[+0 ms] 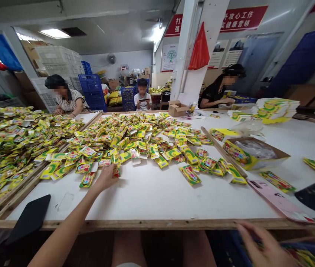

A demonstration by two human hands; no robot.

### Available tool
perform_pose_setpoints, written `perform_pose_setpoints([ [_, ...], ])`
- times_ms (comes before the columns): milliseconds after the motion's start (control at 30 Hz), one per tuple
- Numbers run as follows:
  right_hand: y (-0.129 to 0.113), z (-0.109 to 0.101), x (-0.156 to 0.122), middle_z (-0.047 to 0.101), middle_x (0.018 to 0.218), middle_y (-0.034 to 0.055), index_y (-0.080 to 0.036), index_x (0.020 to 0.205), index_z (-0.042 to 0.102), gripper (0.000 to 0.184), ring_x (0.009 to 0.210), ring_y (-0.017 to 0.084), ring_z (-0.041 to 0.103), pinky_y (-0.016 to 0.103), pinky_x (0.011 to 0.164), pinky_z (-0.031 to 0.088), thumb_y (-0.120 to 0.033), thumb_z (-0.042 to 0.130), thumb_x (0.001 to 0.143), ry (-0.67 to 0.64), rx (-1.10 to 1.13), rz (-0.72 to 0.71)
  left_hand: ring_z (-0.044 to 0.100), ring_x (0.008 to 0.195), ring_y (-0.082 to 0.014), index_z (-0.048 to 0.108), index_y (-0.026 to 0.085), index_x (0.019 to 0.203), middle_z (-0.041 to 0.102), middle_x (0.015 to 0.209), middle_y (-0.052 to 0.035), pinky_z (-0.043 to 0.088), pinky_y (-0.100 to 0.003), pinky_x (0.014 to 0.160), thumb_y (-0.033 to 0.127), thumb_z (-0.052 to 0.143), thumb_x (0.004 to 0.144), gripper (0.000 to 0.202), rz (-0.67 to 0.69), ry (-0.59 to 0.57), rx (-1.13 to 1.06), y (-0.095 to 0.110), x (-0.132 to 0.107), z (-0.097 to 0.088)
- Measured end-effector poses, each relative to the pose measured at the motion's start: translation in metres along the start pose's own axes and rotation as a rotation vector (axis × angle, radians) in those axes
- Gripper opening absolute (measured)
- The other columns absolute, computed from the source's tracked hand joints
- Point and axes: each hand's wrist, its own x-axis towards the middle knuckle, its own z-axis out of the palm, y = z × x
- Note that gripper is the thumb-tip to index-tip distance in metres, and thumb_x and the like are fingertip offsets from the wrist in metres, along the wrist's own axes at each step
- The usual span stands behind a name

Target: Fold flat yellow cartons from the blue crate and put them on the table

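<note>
My left hand (pixel 106 179) reaches to the near edge of a heap of small yellow-green printed packets (pixel 143 137) on the white tabletop. Its fingers are closed around one small packet (pixel 116 171), mostly hidden by the hand. Low at the right, just past the table's front edge, my right hand (pixel 265 245) hangs over a blue crate (pixel 231 247) with similar packets in it. Its fingers are apart and no item shows between them. One packet (pixel 190 174) lies a little apart at the front of the heap.
Wooden strips (pixel 224 152) divide the table. A dark flat object (pixel 30 218) overhangs the front-left edge. At right are an open carton (pixel 257 154) with clear plastic, a pink board (pixel 281 200) and stacked boxes (pixel 276 107). Three people sit beyond the table.
</note>
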Motion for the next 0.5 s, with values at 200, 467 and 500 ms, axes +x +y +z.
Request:
perform_pose_setpoints([
  [200, -0.107, 0.126, -0.019, 0.066, 0.103, 0.0094, -0.022, 0.102, 0.055, 0.026, 0.093, 0.023, 0.065, 0.036, 0.081, 0.054, -0.040, 0.055, 0.083, -0.337, 0.606, -0.013, 0.062, 0.070, -0.0164, 0.037, 0.022, 0.098, 0.064, 0.082, -0.0008, 0.047, -0.027, 0.064, 0.033, 0.068, 0.074, 0.041, 0.000, -0.025, -0.775, 0.090, -0.049, 0.089],
  [467, -0.109, 0.153, -0.009, 0.065, 0.106, 0.0071, -0.022, 0.114, 0.051, 0.032, 0.098, 0.021, 0.063, 0.034, 0.082, 0.052, -0.029, 0.054, 0.082, -0.401, 0.701, -0.035, 0.064, 0.072, -0.0154, 0.037, 0.025, 0.112, 0.065, 0.084, 0.0008, 0.049, -0.027, 0.067, 0.032, 0.059, 0.084, 0.036, 0.027, -0.108, -0.977, 0.120, -0.076, 0.109],
  [500, -0.107, 0.150, -0.007, 0.065, 0.105, 0.0067, -0.023, 0.114, 0.052, 0.031, 0.097, 0.020, 0.063, 0.034, 0.083, 0.052, -0.029, 0.053, 0.083, -0.452, 0.703, -0.048, 0.063, 0.073, -0.0155, 0.040, 0.025, 0.113, 0.065, 0.085, 0.0003, 0.049, -0.027, 0.068, 0.032, 0.058, 0.084, 0.034, 0.042, -0.125, -0.950, 0.119, -0.075, 0.107],
])
